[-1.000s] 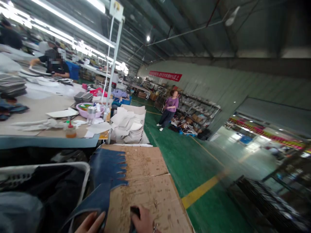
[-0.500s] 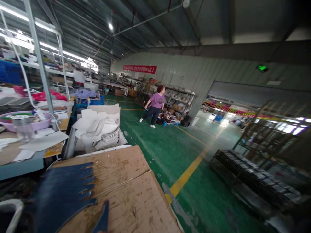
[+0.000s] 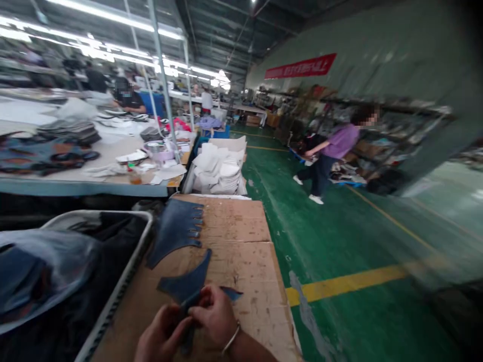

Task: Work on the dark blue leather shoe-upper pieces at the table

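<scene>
My left hand point(image 3: 163, 332) and my right hand point(image 3: 218, 314) are close together over the cardboard point(image 3: 241, 226), fingers pinched. Between them they grip a dark blue cut piece point(image 3: 190, 286), probably leather or cloth, whose pointed end sticks up past the fingers. One blue tip also shows to the right of my right hand; whether it belongs to the same piece I cannot tell. Just beyond lies a fanned stack of blue cut pieces point(image 3: 175, 226), with tips staggered along its right side. My fingers hide part of the held piece.
To the left stands a white-rimmed bin point(image 3: 149, 221) with dark material and a plastic bag point(image 3: 56, 271). White sheets fill a box point(image 3: 243, 151) behind the cardboard. A worktable point(image 3: 113, 188) holds stacked parts. Across the green floor point(image 3: 264, 176), a person in purple point(image 3: 339, 143) walks near shelves.
The view has swung left and down. Both my hands now show, gripping a blue piece. The person in purple appears nearer and farther right in the view.
</scene>
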`<state>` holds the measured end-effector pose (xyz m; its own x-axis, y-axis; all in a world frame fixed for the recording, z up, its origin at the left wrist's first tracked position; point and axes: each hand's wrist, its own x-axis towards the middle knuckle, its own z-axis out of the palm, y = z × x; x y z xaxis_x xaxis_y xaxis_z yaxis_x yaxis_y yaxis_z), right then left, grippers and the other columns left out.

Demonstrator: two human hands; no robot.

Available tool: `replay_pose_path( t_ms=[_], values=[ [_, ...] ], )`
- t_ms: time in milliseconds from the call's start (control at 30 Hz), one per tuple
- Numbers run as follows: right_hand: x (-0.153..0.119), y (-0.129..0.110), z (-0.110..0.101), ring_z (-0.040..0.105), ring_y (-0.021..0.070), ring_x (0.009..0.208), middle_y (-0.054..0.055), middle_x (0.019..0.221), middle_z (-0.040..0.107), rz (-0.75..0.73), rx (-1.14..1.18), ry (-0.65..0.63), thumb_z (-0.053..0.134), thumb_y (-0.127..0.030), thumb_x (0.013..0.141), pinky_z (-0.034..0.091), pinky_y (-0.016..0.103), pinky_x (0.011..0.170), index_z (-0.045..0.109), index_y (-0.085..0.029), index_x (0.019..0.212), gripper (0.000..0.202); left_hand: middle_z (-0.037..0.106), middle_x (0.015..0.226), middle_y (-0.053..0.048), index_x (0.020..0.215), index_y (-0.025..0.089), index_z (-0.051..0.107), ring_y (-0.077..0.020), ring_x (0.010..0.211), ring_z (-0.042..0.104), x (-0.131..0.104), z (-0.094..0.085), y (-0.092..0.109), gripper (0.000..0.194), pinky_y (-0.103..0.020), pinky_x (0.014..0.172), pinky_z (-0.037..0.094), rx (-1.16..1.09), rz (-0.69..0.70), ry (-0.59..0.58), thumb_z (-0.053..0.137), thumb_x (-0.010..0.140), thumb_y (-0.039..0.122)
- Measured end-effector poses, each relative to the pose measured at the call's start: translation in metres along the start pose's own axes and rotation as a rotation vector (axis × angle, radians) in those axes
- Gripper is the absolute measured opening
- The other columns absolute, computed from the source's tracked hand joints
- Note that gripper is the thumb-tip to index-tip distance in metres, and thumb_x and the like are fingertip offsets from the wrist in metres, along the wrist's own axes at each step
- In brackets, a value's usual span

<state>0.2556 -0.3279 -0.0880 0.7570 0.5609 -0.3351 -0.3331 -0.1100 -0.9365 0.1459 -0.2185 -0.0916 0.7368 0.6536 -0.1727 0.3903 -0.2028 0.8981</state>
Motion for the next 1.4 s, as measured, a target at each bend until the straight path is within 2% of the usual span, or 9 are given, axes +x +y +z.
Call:
replay_pose_path(
  t_ms=[100, 300, 500, 667, 800, 900, 1067, 1200, 1400],
  values=[
    [0.006, 0.000, 0.001, 0.053, 0.0117, 0.057, -0.005, 0.060, 0.057, -0.044, -0.071, 0.040, 0.077, -0.022, 0.056, 0.043, 0.024, 0.056, 0.059, -0.017, 0.078, 0.028, 0.063, 0.067, 0.001, 0.087, 0.021, 0.057, -0.0179, 0.061, 0.059, 0.003, 0.005, -0.005, 0.040, -0.026, 0.058, 0.045, -0.003, 0.024, 0.056, 0.068, 0.073, 0.057],
    [0.022, 0.009, 0.019, 0.049, 0.0106, 0.050, -0.004, 0.055, 0.055, 0.082, 0.033, -0.057, 0.082, -0.039, 0.053, 0.040, 0.025, 0.051, 0.058, -0.017, 0.069, 0.036, 0.053, 0.066, 0.002, 0.079, 0.020, 0.051, -0.0144, 0.059, 0.050, 0.020, -0.009, -0.010, 0.032, -0.025, 0.056, 0.039, -0.043, 0.084, 0.005, 0.069, 0.076, 0.046],
    [0.036, -0.002, 0.045, 0.045, 0.0092, 0.045, -0.007, 0.051, 0.055, 0.150, 0.157, -0.069, 0.081, -0.035, 0.052, 0.032, 0.023, 0.048, 0.052, -0.019, 0.091, 0.051, 0.050, 0.067, 0.004, 0.080, 0.021, 0.049, -0.0131, 0.060, 0.045, 0.038, -0.030, -0.016, 0.024, -0.025, 0.058, 0.037, -0.106, 0.109, -0.032, 0.066, 0.080, 0.037],
    [0.044, -0.019, 0.060, 0.050, 0.0092, 0.054, -0.008, 0.062, 0.058, 0.051, 0.221, -0.026, 0.077, -0.026, 0.057, 0.039, 0.022, 0.054, 0.049, -0.018, 0.105, 0.057, 0.064, 0.093, -0.008, 0.092, 0.019, 0.064, -0.0213, 0.089, 0.061, 0.050, -0.059, -0.017, 0.023, -0.030, 0.082, 0.047, -0.017, 0.270, 0.060, 0.061, 0.088, 0.041],
    [0.054, -0.031, 0.071, 0.049, 0.0079, 0.053, -0.010, 0.063, 0.055, 0.054, 0.267, 0.005, 0.075, -0.026, 0.056, 0.041, 0.022, 0.055, 0.048, -0.018, 0.112, 0.062, 0.068, 0.111, -0.012, 0.102, 0.020, 0.071, -0.0245, 0.108, 0.063, 0.062, -0.076, -0.026, 0.028, -0.031, 0.096, 0.047, -0.102, 0.354, -0.013, 0.058, 0.090, 0.040],
    [0.059, -0.033, 0.076, 0.052, 0.0091, 0.053, -0.010, 0.064, 0.054, 0.088, 0.336, 0.009, 0.074, -0.027, 0.056, 0.044, 0.023, 0.054, 0.053, -0.020, 0.106, 0.054, 0.071, 0.111, -0.011, 0.108, 0.020, 0.069, -0.0252, 0.106, 0.066, 0.064, -0.077, -0.027, 0.033, -0.030, 0.095, 0.050, -0.207, 0.243, -0.143, 0.065, 0.085, 0.043],
    [0.063, -0.027, 0.077, 0.057, 0.0105, 0.057, -0.006, 0.066, 0.060, 0.058, 0.380, 0.034, 0.073, -0.027, 0.058, 0.048, 0.025, 0.059, 0.060, -0.019, 0.092, 0.037, 0.076, 0.097, -0.009, 0.096, 0.017, 0.073, -0.0259, 0.095, 0.068, 0.067, -0.068, -0.011, 0.043, -0.029, 0.086, 0.053, -0.457, -0.018, -0.312, 0.074, 0.074, 0.053],
    [0.063, -0.023, 0.072, 0.059, 0.0124, 0.057, -0.001, 0.069, 0.067, 0.045, 0.273, 0.072, 0.072, -0.032, 0.062, 0.050, 0.026, 0.056, 0.066, -0.016, 0.086, 0.029, 0.075, 0.090, -0.005, 0.092, 0.017, 0.073, -0.0218, 0.090, 0.066, 0.072, -0.058, -0.004, 0.040, -0.025, 0.082, 0.050, -0.559, -0.081, -0.326, 0.074, 0.075, 0.053],
    [0.058, -0.016, 0.063, 0.060, 0.0149, 0.054, 0.000, 0.065, 0.067, 0.064, 0.306, 0.104, 0.076, -0.036, 0.058, 0.052, 0.029, 0.052, 0.069, -0.015, 0.083, 0.033, 0.074, 0.090, -0.004, 0.092, 0.017, 0.072, -0.0203, 0.089, 0.064, 0.072, -0.045, -0.022, 0.030, -0.026, 0.085, 0.047, -0.586, -0.084, -0.318, 0.074, 0.080, 0.044]
  ],
)
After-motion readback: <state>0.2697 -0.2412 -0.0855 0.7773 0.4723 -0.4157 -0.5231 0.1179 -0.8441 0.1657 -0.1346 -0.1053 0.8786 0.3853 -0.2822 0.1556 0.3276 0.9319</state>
